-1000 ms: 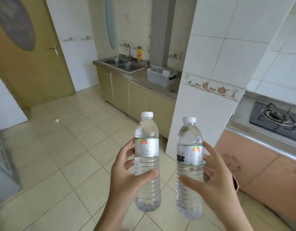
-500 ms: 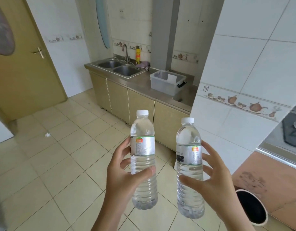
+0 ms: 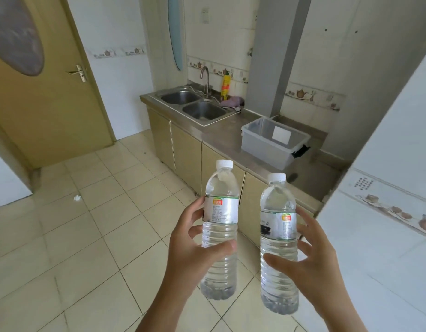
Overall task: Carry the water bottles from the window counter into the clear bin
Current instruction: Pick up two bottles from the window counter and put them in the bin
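Item: two water bottles, in transit. Left hand point(image 3: 195, 250) is gripping the left bottle point(image 3: 220, 233); right hand point(image 3: 312, 262) is gripping the right bottle point(image 3: 278, 243), both upright at lower centre. Clear bin point(image 3: 269, 142) on the worktop point(image 3: 221, 130) is looming larger than a second ago, so delivery is nearing. Bottles: clear, white-capped, labelled, full.

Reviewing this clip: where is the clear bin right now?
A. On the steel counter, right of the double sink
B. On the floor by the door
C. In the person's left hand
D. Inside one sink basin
A: the clear bin sits on the steel counter, to the right of the double sink.
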Available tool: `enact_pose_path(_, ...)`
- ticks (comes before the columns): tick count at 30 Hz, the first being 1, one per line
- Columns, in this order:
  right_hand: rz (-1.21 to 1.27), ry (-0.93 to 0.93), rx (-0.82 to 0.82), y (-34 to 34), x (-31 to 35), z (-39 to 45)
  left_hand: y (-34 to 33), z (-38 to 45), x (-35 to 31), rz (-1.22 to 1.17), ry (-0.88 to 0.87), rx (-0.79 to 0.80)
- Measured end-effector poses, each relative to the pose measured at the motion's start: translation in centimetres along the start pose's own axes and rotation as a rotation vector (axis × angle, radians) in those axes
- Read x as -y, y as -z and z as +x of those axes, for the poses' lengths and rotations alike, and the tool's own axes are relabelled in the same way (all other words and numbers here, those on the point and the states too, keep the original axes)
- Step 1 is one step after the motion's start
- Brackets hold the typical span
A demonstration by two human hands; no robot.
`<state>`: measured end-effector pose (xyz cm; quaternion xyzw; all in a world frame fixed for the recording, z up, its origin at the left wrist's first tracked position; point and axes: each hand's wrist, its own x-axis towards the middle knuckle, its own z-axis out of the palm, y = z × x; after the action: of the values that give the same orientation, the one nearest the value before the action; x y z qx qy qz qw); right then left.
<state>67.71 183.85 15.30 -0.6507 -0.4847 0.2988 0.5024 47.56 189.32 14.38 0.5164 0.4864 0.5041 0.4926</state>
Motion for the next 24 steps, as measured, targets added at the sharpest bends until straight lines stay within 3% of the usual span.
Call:
enact_pose_path(12, 0.008, 0.002, 0.005, -2.2, -2.1, 20.6, -5.3, 20.5, 1.5, -0.006, 0.010, 0.035)
enact_pose_path(24, -0.012, -0.078, -0.231, -3.5, -4.7, 39.8, -14.2, 44.3, 4.0, 0.015, -0.009, 0.280)
